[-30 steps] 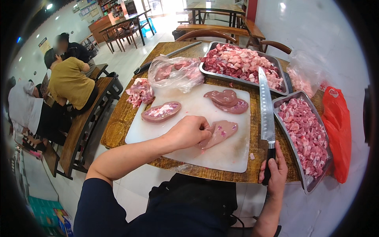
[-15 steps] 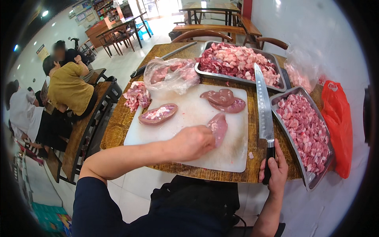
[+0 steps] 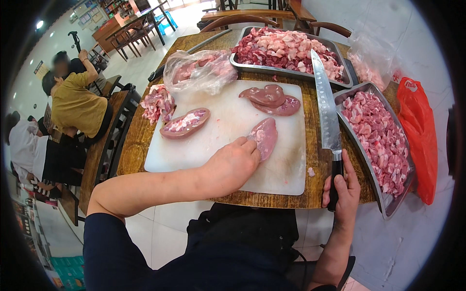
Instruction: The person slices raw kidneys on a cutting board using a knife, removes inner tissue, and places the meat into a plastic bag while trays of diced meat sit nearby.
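Observation:
On the white cutting board [image 3: 194, 157], my left hand [image 3: 235, 165] has its fingers closed on the near left edge of a halved kidney [image 3: 264, 136], cut face up. Some of its fingertips are hidden. My right hand [image 3: 345, 186] grips the black handle of a large kitchen knife [image 3: 326, 104]. The blade points away from me, beside the board's right edge. Another kidney half [image 3: 185, 123] with a white core lies at the board's left. Farther back, stacked kidney halves [image 3: 271, 98] rest at the right.
Behind the board are a clear bag of meat [image 3: 201, 72] and a metal tray [image 3: 296, 75] of meat chunks. Another tray [image 3: 383, 203] stands right, beside a red plastic bag [image 3: 420, 145]. Fatty trimmings [image 3: 158, 103] and a sharpening rod [image 3: 208, 41] lie left. People [image 3: 77, 106] sit nearby.
The whole view has shifted, so the table sits higher in the picture. My left hand stays at the same kidney half, a little nearer its lower end. The knife remains in my right hand.

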Demonstrator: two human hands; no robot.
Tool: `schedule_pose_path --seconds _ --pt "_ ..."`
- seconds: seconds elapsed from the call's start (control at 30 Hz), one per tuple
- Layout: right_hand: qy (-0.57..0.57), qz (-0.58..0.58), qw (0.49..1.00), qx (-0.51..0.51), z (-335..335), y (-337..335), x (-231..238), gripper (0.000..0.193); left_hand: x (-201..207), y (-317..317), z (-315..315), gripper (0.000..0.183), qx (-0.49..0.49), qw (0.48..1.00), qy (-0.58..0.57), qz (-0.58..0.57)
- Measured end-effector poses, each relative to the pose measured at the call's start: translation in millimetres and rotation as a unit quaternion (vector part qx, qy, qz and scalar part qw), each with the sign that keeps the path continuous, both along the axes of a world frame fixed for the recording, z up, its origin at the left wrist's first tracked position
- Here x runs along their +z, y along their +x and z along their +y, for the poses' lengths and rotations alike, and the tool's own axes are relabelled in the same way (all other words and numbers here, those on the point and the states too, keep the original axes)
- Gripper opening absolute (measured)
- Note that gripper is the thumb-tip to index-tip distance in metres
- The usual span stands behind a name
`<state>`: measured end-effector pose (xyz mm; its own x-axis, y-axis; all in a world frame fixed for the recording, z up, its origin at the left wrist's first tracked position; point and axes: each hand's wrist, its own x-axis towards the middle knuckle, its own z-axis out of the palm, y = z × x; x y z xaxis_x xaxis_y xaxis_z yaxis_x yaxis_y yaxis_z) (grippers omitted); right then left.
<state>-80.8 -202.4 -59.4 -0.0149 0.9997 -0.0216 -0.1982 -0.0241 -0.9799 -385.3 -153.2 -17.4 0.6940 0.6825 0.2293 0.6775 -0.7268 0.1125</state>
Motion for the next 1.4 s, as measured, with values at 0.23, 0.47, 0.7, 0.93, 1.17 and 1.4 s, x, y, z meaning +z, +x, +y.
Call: schedule_pose_path --seconds 0.23,0.47,0.7,0.93,1.17,1.4 --pt "-0.002 0.008 1.000 0.005 -1 -1 2 0.061 -2 1 18 0.013 0.065 0.994 -0.049 -0.075" --pt "0.093 -0.206 0.973 0.043 7 -14 4 0.057 -6 17 44 0.019 0.131 0.724 -0.538 -0.411" --pt "0.187 -0.484 0.854 -0.034 46 -91 25 0.037 -12 28 35 0.024 0.094 0.733 -0.523 -0.424" --pt "0.141 -0.519 0.843 -0.024 42 -95 24 0.038 -3 -36 45 0.017 0.177 0.755 -0.450 -0.443" --pt "0.139 -0.498 0.855 -0.028 40 -98 28 0.038 42 -162 77 0.041 0.264 0.904 -0.206 -0.267" --pt "0.183 -0.451 0.872 -0.058 38 -89 14 0.033 67 -216 88 0.027 0.384 0.905 -0.181 -0.002"
